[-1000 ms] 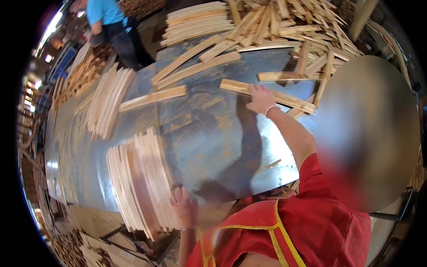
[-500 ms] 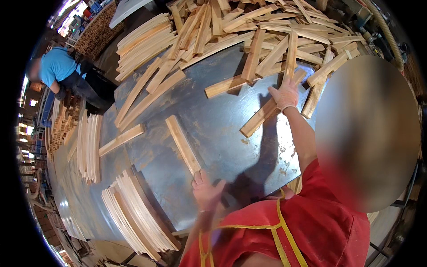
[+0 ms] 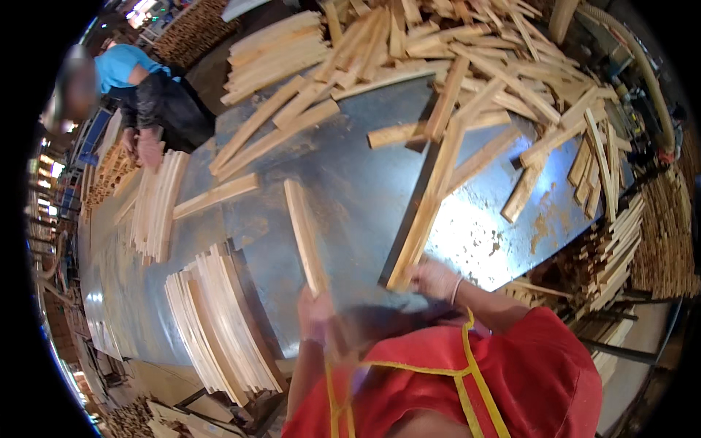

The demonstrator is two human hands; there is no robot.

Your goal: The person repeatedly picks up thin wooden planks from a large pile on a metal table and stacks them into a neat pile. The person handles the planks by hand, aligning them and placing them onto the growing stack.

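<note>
My left hand (image 3: 316,317) is closed on the near end of a short wooden slat (image 3: 301,226), which points away from me over the metal tabletop (image 3: 350,190). To its right, my right hand (image 3: 436,279) grips the near end of a longer slat (image 3: 432,212). The far end of that longer slat reaches up into the heap of loose slats (image 3: 504,66). Part of another slat (image 3: 482,159) lies on the metal just right of it. The left fingers are slightly blurred.
A neat stack of slats (image 3: 219,314) lies left of my left hand, with another stack (image 3: 158,208) beyond it. A co-worker in a blue shirt (image 3: 124,67) leans over that farther stack, hands near it. More slats (image 3: 613,255) are piled below the table's right edge.
My right hand has come back from the heap toward me and now holds the near end of a long slat. My left hand has closed round the short slat's end. The view has shifted.
</note>
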